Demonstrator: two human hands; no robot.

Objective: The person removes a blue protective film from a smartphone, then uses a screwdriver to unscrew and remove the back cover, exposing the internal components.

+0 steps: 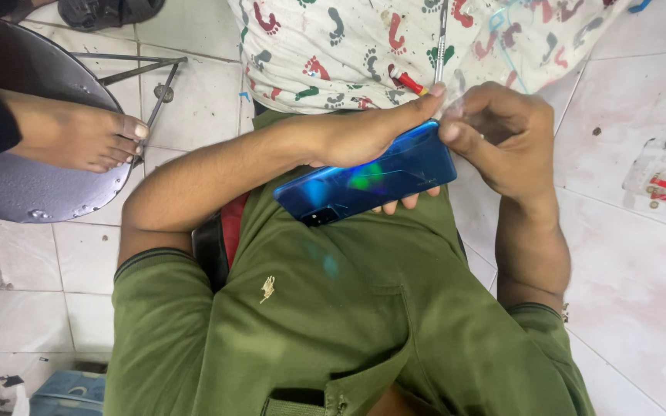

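A blue phone (368,182) is held back-up over the lap, above the green shirt (325,308). It is gripped by the left hand (356,139), thumb along its far edge, fingertips showing under the near edge. The right hand (502,131) is closed in a pinch at the phone's far right corner, seemingly on a clear film, though this cannot be made out surely. The step in hand is judged to be work at that corner; a steady grip and a fine pull are called for. Beyond, a metal tool (442,38) and a red piece (406,79) lie on a footprint-patterned cloth (310,38). No container is seen with contents.
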